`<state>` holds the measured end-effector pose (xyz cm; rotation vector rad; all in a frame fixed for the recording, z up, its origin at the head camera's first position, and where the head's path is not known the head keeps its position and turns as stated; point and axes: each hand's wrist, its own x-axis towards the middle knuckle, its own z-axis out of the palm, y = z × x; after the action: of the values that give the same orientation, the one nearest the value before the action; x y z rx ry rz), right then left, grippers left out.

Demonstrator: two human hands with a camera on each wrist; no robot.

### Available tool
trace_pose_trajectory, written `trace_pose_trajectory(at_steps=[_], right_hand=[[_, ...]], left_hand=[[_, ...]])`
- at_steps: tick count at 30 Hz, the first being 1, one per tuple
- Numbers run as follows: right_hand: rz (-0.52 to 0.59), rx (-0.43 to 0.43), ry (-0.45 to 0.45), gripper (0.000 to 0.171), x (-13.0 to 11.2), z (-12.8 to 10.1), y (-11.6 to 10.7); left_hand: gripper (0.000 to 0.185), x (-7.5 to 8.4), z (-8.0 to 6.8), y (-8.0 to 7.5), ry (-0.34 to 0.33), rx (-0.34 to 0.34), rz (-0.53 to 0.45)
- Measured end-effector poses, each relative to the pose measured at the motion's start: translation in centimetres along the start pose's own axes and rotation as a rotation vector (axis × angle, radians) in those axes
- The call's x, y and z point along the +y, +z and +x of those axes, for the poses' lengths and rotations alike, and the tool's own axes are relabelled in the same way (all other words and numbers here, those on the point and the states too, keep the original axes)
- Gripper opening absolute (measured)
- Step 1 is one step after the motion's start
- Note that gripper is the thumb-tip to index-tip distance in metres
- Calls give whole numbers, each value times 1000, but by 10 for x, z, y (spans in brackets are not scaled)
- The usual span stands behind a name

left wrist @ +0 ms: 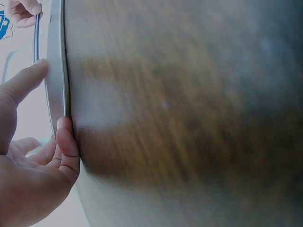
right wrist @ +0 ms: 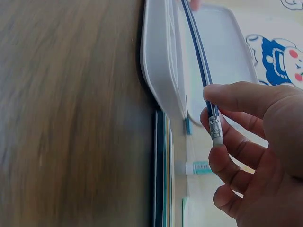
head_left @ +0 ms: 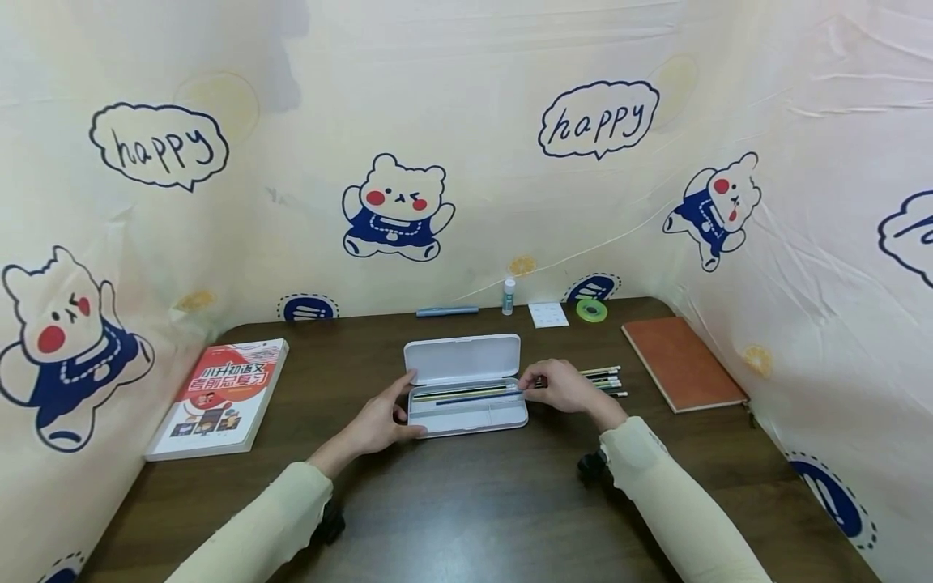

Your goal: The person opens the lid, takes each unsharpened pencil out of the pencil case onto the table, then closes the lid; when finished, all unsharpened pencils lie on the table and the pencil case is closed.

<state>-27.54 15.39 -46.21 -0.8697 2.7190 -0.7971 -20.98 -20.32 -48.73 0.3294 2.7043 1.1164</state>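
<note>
Left hand (head_left: 381,417) grips case's (head_left: 452,421) left end; right hand (head_left: 561,386) pinches pencil (right wrist: 199,49) over case. Book (head_left: 219,397), "小升初语文", along bench (head_left: 437,502) left edge. Backdrop (head_left: 496,65): "happy". Case well off side edges.

In the head view, the eraser end of the held pencil (right wrist: 200,49) is covered by the right hand (head_left: 560,386), and the loose pencils (right wrist: 165,179) just beyond it are partly hidden behind it. The left end of the pencil case (head_left: 474,422) is partly covered by the left hand (head_left: 377,421). Both sleeves (head_left: 678,498) are cut off below the hands. Past the right hand, the print on the glue stick (head_left: 508,298) and white card (head_left: 548,314) is too small to be read. In the left wrist view, the tabletop (left wrist: 189,118) beside the left hand is blurred. In the right wrist view, the left hand is blurred and cropped.
</note>
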Motion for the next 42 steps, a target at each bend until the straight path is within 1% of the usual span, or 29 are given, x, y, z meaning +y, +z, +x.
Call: trace_pose_trajectory(at_steps=[8,12,19,22,33,37,42], right_hand=[[36,26,11,6,21,-19,-19],[46,38,41,6,32,-30,-28],[50,71,66,6,55,-48,-40],[53,80,97,6,65,-56,-44],[60,78,138,5,98,-79,-49],[51,67,174,5,105,-84,-50],[76,42,217,4,108,-86,-49]], left_hand=[[103,-1,1,1,-1,1,3],[102,-1,1,1,-1,-2,7],[103,1,0,1,0,0,5],[102,2,0,0,6,1,10],[102,1,0,0,13,6,19],[102,1,-1,1,10,5,17],[102,2,-2,0,8,4,14]])
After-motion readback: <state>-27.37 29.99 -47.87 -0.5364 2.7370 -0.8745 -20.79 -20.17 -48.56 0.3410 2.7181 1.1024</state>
